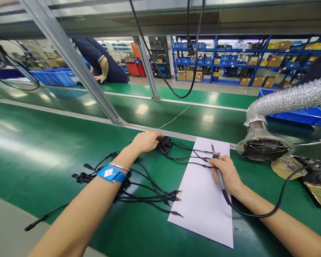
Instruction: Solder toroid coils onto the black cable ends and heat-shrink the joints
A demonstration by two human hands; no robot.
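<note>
My left hand (147,141) reaches over the bench, its fingers closed at a coiled black cable (164,144). A thin pale wire (173,119) runs up and right from beside its fingertips; whether the fingers grip that wire too, I cannot make out. In my right hand (227,173) is a soldering iron (218,173), its tip pointing up and away. Cable ends from the coil lie across a white sheet (203,207), close to my right fingertips. Below my left arm, several more black cables (149,194) spread out, their stripped, coloured ends at the sheet's left edge.
A fume extractor (264,146) with a silver duct stands right of the sheet. Beside it are a soldering iron stand (318,173) and a tape roll (287,167). A black cable (186,95) hangs overhead. Across the line, a co-worker (104,64) stands by a blue bin (53,76).
</note>
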